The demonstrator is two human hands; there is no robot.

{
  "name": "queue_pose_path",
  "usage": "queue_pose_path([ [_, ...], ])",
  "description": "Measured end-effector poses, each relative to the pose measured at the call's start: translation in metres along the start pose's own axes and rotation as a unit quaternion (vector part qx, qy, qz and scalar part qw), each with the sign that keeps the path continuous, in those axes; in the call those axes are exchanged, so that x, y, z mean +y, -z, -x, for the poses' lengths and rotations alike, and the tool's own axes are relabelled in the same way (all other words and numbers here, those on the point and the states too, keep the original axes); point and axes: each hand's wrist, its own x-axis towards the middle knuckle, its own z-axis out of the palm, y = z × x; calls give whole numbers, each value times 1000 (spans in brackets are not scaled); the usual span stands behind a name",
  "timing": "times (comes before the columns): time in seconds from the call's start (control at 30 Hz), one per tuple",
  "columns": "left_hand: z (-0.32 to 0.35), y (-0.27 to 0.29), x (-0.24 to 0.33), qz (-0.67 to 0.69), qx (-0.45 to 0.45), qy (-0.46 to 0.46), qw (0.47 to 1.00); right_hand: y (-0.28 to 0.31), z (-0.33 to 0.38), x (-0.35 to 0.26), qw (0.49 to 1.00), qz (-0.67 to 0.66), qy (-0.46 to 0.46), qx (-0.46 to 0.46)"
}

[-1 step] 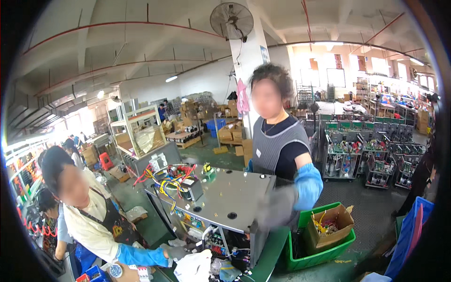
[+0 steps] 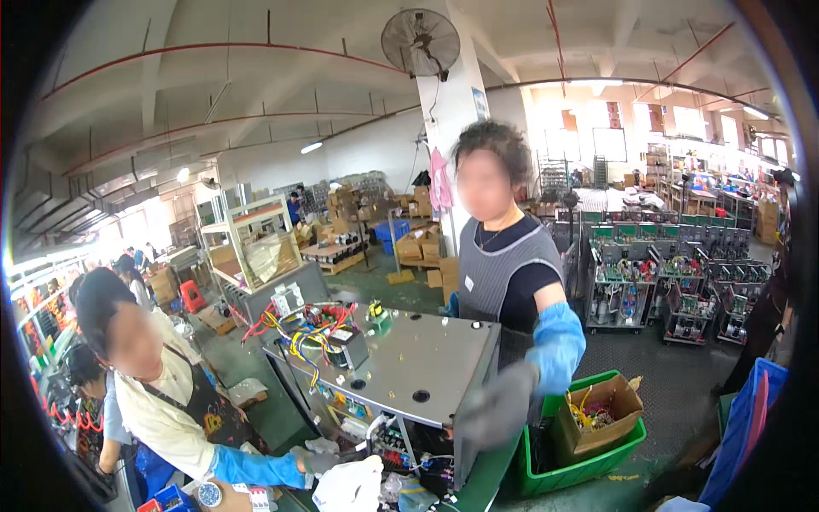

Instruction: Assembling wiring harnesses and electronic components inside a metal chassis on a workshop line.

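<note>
At 6 o'clock, against the lower edge, the left hand is seen in a white glove, low at the near face of a grey metal cabinet; whether its fingers are apart or closed cannot be told, since the glove is cut off by the edge. The right hand is not seen. Just beside it, toward 7 o'clock, a seated co-worker's grey-gloved hand is stretched out from a blue sleeve toward the same near face. The cabinet's flat top is bare on its right half, while red, yellow and blue wires are bundled on its left half. Its right near corner is met by a standing co-worker's grey-gloved hand, blurred, so the hold cannot be judged. At 4 o'clock a green crate with a cardboard box is set near the cabinet. Open floor is left behind, toward stacked cartons at 12 o'clock.
</note>
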Motion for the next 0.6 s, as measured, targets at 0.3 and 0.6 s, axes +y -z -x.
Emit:
queue_pose_path([
  [0.3,5,-13,22,45,-54,11,997,-15,6,6,992,-6,-106,-62],
  [0.6,23,-16,14,-64,46,-35,996,5,-8,-10,991,25,-94,-93],
])
